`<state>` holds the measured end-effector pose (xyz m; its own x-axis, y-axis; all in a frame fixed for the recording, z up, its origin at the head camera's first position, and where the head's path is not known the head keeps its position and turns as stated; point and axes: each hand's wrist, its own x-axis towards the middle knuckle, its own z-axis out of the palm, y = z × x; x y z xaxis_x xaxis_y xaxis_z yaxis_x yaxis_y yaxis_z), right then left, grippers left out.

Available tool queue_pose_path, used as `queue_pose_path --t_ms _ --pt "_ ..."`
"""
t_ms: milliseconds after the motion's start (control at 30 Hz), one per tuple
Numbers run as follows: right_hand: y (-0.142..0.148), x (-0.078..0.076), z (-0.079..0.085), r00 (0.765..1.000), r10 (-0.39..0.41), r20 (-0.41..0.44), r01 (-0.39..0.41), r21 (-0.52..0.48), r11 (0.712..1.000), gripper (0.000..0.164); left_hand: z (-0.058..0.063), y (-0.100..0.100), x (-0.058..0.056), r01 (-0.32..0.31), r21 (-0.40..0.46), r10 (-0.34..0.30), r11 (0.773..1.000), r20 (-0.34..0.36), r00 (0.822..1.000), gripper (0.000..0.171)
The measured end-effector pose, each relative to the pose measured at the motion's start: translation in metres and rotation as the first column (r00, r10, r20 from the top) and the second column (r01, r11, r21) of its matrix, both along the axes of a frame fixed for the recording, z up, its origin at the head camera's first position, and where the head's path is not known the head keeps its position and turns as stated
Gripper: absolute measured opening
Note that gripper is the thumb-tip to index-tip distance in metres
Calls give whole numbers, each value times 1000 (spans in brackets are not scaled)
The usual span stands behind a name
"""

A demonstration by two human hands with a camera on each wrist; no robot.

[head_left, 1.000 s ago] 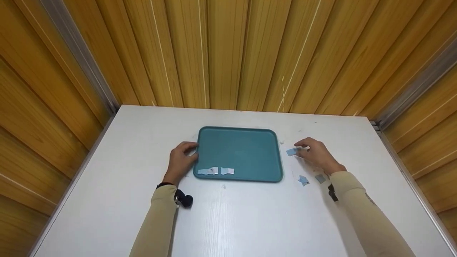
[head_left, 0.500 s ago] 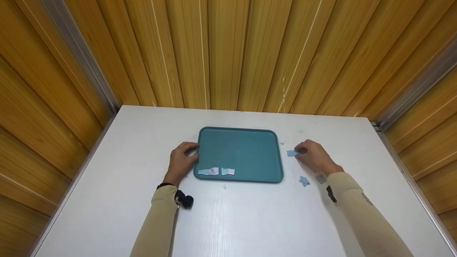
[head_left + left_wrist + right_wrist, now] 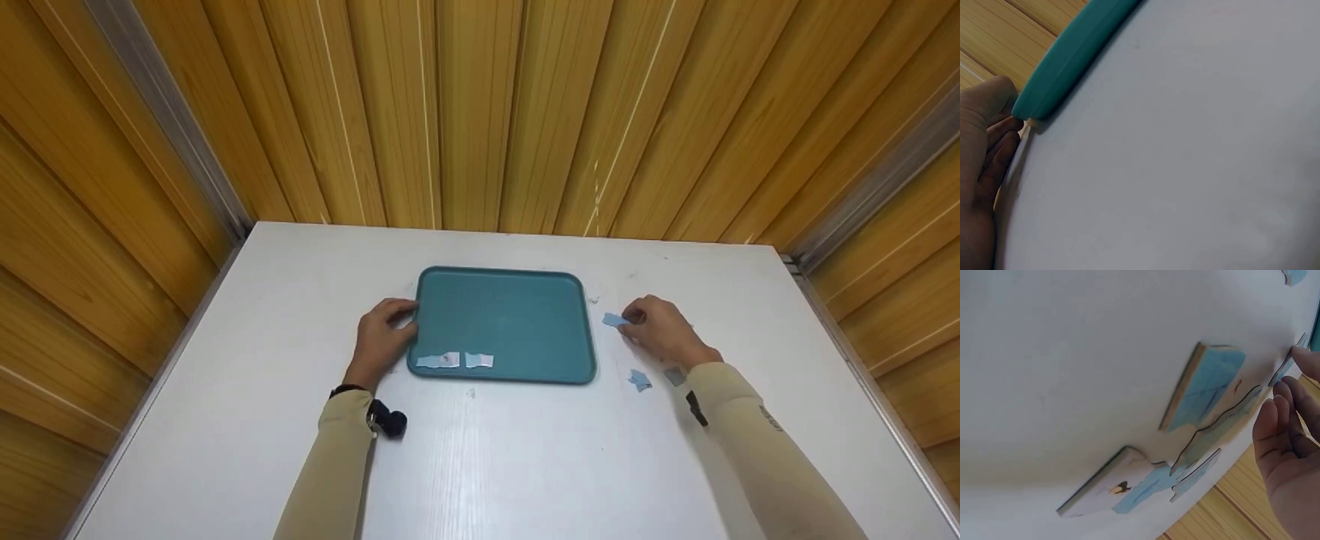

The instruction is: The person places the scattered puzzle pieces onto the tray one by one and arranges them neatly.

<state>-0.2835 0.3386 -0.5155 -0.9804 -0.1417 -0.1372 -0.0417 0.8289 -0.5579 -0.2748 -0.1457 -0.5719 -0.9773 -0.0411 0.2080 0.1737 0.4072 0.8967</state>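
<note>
In the head view, a teal tray [image 3: 502, 322] lies on the white table. My left hand [image 3: 381, 339] grips its left rim between thumb and fingers; the left wrist view shows the tray edge [image 3: 1067, 67] at those fingertips. Flat puzzle pieces [image 3: 438, 361] with torn-looking outlines line the tray's lower left, a second short group [image 3: 478, 360] beside them. Right of the tray, my right hand [image 3: 661, 328] pinches a light blue puzzle piece [image 3: 613, 319]. The right wrist view shows this piece [image 3: 1288, 363] edge-on at the thumb, its far part covered by the fingers.
Loose blue pieces [image 3: 639, 380] and a greyish piece [image 3: 674, 375] lie near my right wrist. Close up, a blue wooden piece [image 3: 1204, 385] and a pale pink one [image 3: 1112, 486] show among several. Wood-patterned panels [image 3: 472, 112] stand behind the table.
My right thumb and fingers have come together on the light blue piece, which has turned slightly. The left hand and the tray have stayed in place.
</note>
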Motion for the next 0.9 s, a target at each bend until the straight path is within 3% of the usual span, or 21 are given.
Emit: queue_pose_path --t_ms 567,700,900 --pt "-1 4 4 996 -60 -64 55 -85 995 36 1 -2 0 3 5 -3 1000 0 1000 36" --pt "-7 5 7 987 -14 -163 -2 -95 995 36 1 -2 0 4 4 -4 1000 3 1000 36" --pt "-18 9 7 951 83 -297 -116 -95 989 27 -1 -1 0 -1 4 1 1000 16 1000 34"
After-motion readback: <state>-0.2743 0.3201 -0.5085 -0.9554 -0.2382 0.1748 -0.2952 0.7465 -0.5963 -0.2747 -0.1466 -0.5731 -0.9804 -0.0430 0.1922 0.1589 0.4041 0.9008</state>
